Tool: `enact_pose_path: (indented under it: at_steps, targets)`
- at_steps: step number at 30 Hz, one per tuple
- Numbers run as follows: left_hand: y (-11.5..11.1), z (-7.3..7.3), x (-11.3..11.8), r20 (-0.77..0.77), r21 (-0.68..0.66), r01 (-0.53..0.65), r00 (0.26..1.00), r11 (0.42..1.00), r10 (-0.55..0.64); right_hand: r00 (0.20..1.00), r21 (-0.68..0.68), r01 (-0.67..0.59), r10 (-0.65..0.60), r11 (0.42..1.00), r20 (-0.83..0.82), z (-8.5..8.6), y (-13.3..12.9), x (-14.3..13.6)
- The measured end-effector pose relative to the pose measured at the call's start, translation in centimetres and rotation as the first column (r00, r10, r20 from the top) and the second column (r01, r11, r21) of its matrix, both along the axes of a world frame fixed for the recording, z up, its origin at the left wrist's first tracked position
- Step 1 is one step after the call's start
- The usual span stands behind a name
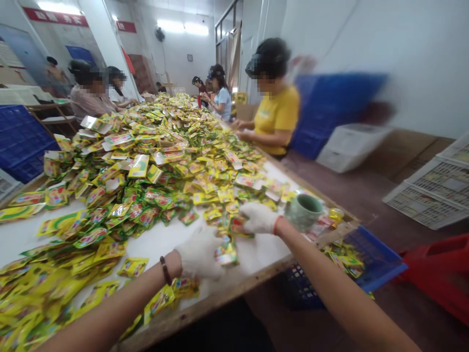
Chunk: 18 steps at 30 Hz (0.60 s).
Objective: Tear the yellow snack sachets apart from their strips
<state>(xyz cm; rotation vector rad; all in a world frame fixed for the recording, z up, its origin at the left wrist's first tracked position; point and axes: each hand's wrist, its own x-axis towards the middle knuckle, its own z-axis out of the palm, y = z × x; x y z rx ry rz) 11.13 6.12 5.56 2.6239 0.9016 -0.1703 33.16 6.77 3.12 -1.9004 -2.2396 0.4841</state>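
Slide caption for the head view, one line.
Gloved left hand and right hand among yellow-green packets on a white table, co-workers alongside.

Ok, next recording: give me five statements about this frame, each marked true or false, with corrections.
1. The left hand is bare. False: it wears a white glove.
2. The left arm has a dark beaded bracelet. True.
3. In the picture, the green cup stands left of the right hand. False: it stands to its right.
4. The blue crate by the table's near right corner holds packets. True.
5. The co-worker in yellow is on the picture's left side of the table. False: the right side.
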Motion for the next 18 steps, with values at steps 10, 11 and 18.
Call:
enact_pose_path:
  at_steps: [10,11,18]
  targets:
    - [-3.0,-2.9,-1.2,0.285,-0.144,-0.3,0.9,0.943,0.329,0.599,-0.032,0.463,-0.34,0.886,-0.725,-1.9,-6.9,0.4]
    - [-2.8,-2.9,-1.3,0.319,-0.218,-0.378,0.844,0.9,0.431,0.451,-0.099,0.472,-0.336,0.876,-0.827,-2.2,-7.4,0.5]
    - [-1.4,-2.6,-0.3,0.444,-0.798,-0.311,0.276,0.516,0.852,-0.098,-0.138,0.256,-0.116,0.957,-0.988,-3.2,-9.5,-3.5]
